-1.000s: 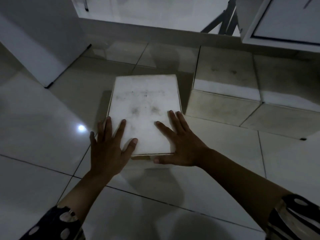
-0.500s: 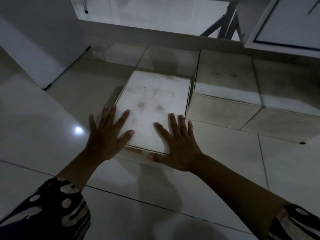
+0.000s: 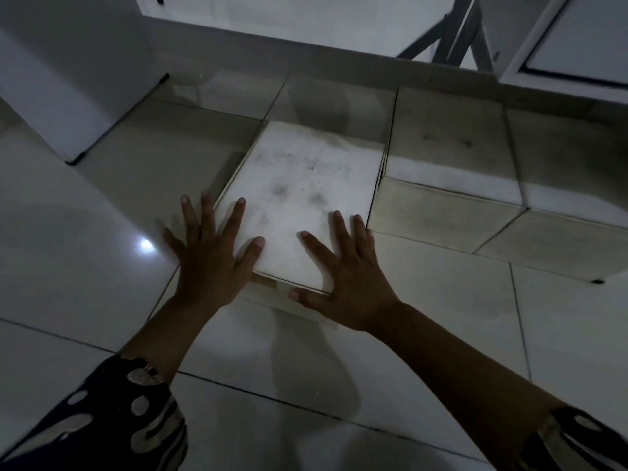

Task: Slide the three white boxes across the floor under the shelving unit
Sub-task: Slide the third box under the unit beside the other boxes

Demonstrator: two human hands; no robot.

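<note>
As I read it: both of my hands lie flat on the near end of one white box, pushing rather than gripping.
Left hand: spread open, palm down on the near left corner of the middle box, outer fingers hanging over its left edge.
Right hand: spread open too, palm at the near right corner, thumb along the near edge; nothing is clasped in either hand.
Middle box: on the floor directly ahead of both hands, its long axis running away from me toward the shelving unit; far end dim.
Second box: touching or nearly touching the middle box's right side, set further under the shelving unit.
Third box: right of the second, seemingly flush against it.
Key relation: the push line follows the box's length, straight away from the hands. I judge both hands equally near, so an even shove should keep it from skewing into its neighbour.
Writing: no brand, label or text readable; only grey smudges on the lid.
Panel: white, standing well left of the middle box.
</note>
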